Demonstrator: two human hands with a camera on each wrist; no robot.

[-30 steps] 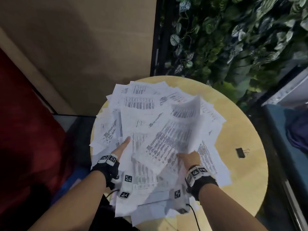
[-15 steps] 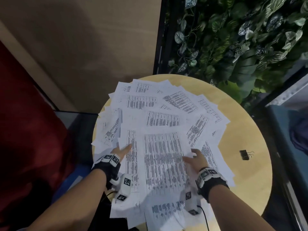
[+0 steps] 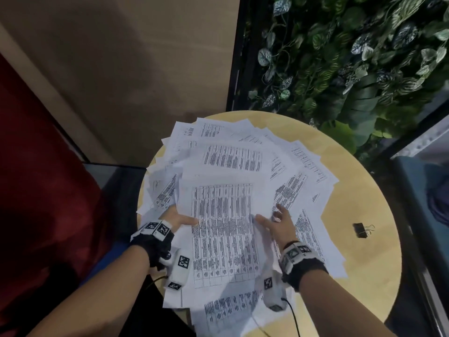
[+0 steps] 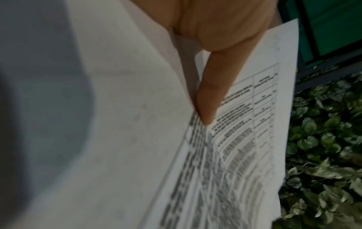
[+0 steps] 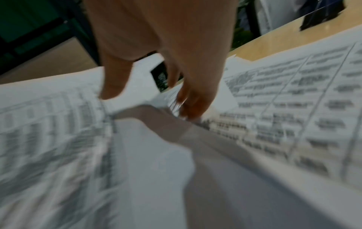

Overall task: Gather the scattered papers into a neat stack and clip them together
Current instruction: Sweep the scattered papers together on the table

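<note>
Several printed white papers (image 3: 286, 188) lie fanned and overlapping across the round wooden table (image 3: 359, 181). A table-printed top sheet (image 3: 223, 229) lies in the middle, nearest me. My left hand (image 3: 184, 218) pinches its left edge, the thumb (image 4: 207, 100) on top and the fingers hidden beneath. My right hand (image 3: 269, 215) rests at the sheet's right edge with fingers spread on the papers; the right wrist view is blurred. A black binder clip (image 3: 362, 230) lies alone on bare wood to the right, apart from both hands.
Some sheets overhang the table's near and left edges. A leafy plant wall (image 3: 352, 57) stands behind the table, a beige wall (image 3: 121, 69) to the back left, a red surface (image 3: 36, 178) at the left, a blue seat (image 3: 427, 190) at the right.
The sheet my right hand held up a second ago now lies flat on the pile. My left thumb has slid onto the top sheet's edge, and my right hand has spread at its right side.
</note>
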